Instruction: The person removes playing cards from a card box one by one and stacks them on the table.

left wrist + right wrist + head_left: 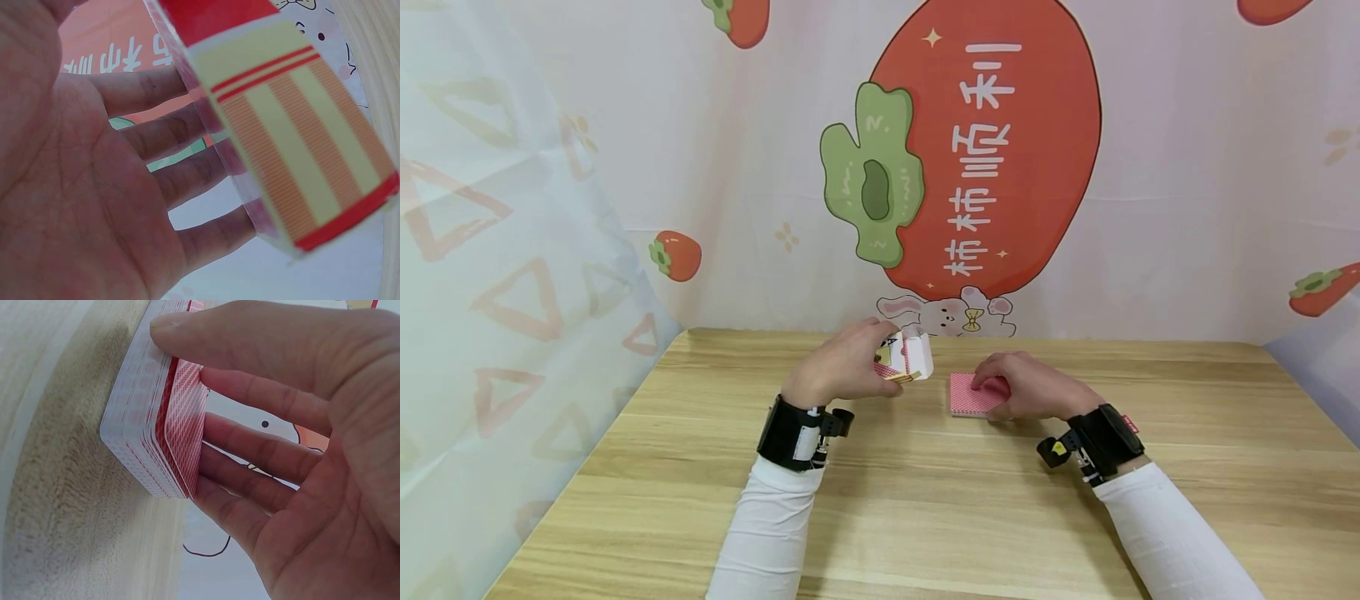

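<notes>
My left hand (850, 362) holds a playing-card box (919, 353) above the table, fingers along one side. Its end faces right, and a white flap stands out there. Up close in the left wrist view, the box (281, 125) shows red, cream and striped panels. To its right, a deck of playing cards (964, 395) lies on the table with a red patterned back on top. My right hand (1036, 385) grips this deck. In the right wrist view, the thumb presses the side edges of the stack (134, 419), while the fingers touch the patterned back.
Both hands work near the back of the wooden table (925, 500). Behind it hangs a pale cloth (1172, 208) printed with a big red persimmon and a bunny. Another cloth (512, 250) with triangles borders the left side. Each wrist wears a black camera band.
</notes>
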The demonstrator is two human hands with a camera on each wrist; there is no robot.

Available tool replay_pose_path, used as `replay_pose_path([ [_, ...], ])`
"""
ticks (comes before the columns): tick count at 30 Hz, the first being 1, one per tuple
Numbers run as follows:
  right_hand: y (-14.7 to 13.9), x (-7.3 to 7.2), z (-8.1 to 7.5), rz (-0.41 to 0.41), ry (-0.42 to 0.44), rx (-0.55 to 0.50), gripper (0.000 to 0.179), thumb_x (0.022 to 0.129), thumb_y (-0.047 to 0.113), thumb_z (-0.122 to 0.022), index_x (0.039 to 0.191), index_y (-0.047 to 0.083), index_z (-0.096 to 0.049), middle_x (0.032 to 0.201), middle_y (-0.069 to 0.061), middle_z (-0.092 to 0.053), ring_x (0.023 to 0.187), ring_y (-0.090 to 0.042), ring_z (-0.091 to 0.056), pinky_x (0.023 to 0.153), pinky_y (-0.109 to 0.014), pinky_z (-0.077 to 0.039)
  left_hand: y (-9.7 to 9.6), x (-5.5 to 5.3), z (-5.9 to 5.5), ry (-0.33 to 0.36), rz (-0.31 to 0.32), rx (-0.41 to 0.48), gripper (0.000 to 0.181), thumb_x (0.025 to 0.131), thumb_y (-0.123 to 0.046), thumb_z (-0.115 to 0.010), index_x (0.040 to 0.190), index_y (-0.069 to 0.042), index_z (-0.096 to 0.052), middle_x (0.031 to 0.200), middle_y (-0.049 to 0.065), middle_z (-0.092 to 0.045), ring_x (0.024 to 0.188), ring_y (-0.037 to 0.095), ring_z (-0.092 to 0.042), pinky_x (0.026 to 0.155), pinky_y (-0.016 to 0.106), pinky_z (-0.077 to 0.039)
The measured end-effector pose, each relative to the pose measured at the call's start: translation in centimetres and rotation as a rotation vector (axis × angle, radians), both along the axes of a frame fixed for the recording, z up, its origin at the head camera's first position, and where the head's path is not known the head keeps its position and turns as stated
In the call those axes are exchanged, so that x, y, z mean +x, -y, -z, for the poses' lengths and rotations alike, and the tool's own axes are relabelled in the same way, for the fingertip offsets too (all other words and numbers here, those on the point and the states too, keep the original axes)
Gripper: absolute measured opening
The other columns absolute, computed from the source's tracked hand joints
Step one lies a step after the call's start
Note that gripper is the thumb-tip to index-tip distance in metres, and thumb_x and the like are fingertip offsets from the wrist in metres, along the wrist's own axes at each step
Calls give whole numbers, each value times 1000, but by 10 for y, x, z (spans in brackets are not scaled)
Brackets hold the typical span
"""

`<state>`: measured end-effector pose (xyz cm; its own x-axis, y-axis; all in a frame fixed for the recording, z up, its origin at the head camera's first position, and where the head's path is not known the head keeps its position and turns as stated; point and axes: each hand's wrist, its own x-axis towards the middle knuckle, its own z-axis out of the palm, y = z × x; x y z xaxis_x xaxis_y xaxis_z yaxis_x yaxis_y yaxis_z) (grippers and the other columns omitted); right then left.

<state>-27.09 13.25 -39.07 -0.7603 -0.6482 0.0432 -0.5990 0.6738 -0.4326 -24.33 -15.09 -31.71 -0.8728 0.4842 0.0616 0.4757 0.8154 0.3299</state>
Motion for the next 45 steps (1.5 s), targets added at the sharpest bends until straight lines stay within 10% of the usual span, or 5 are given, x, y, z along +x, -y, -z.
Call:
replay_pose_path([
  [45, 2, 2, 1, 35, 13, 43, 47, 65, 30, -80, 107, 22, -61, 101, 7, -57, 91, -17, -48, 76, -30, -42, -3, 1, 0, 12, 4, -13, 68, 65, -36, -75, 123, -12, -50, 98, -5, -50, 91, 11, -46, 74, 24, -40],
])
